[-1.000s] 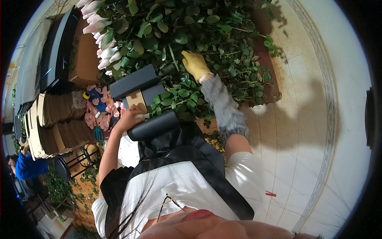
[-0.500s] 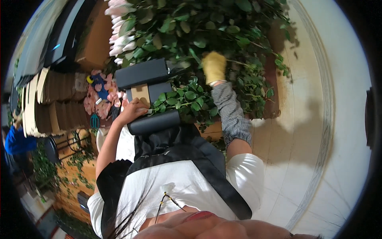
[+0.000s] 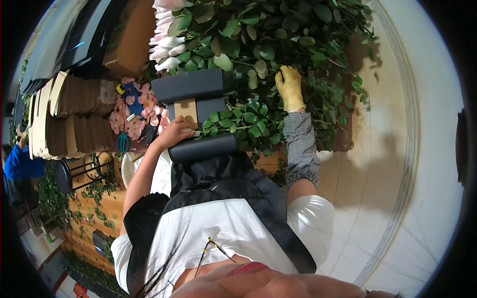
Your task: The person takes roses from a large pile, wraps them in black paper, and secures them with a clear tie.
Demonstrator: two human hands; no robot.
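My bare left hand [image 3: 179,132] rests at the near edge of a tan card strip [image 3: 186,112], its fingers bent over a small pale thing I cannot make out. Leafy stems [image 3: 243,121] lie just right of it, between two dark rolled-looking pads, the far pad [image 3: 188,85] and the near pad [image 3: 202,148]. My right hand [image 3: 289,88], in a yellow glove and checked sleeve, is at the near side of a big heap of green foliage [image 3: 268,39]. Its thumb and forefinger curve with a gap between them; no stem shows in it.
Pale pink wrapped flower heads [image 3: 168,42] line the heap's left side. Left of the pads lie loose pink petals [image 3: 134,111], teal-handled scissors [image 3: 122,142] and stacked brown cardboard [image 3: 84,99]. A person in blue [image 3: 24,163] is at far left, near a dark stool [image 3: 63,176].
My right hand has moved right, away from the pads, and its blurred fist has loosened. My left hand stays by the card strip. The whole view has shifted slightly.
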